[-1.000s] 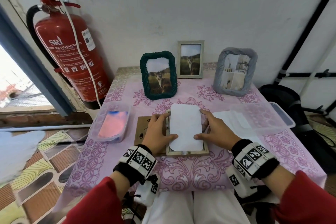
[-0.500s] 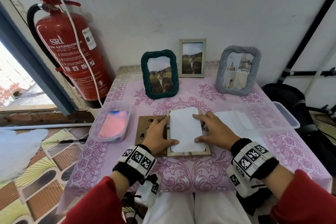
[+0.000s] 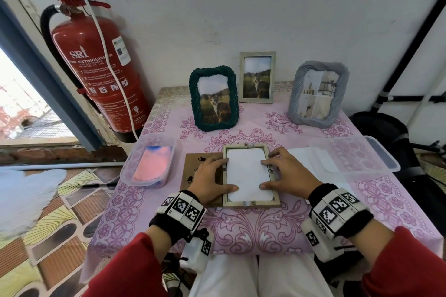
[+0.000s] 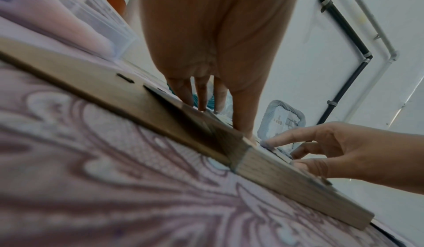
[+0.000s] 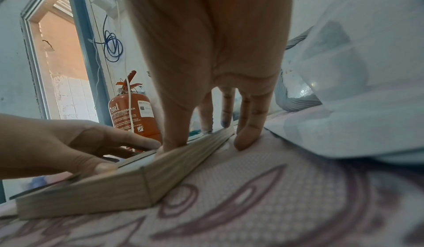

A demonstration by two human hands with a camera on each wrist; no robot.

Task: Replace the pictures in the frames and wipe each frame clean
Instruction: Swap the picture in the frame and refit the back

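Beside tablecloth (image 3: 241, 231), wall-hung fire extinguisher (image 3: 96, 67).

Four picture frames are counted: three upright, namely a green frame (image 3: 213, 98), a slim pale frame (image 3: 257, 77) and a grey frame (image 3: 318, 93), and one wooden frame (image 3: 249, 175) laid flat. Two clear plastic tubs (image 3: 147, 159) (image 3: 353, 154), one brown backing board (image 3: 196, 176) and one fire extinguisher (image 3: 99, 60) are recorded. Two hands (image 3: 209, 176) (image 3: 287, 174) are noted.

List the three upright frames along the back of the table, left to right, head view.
green frame → thin wooden frame → grey frame
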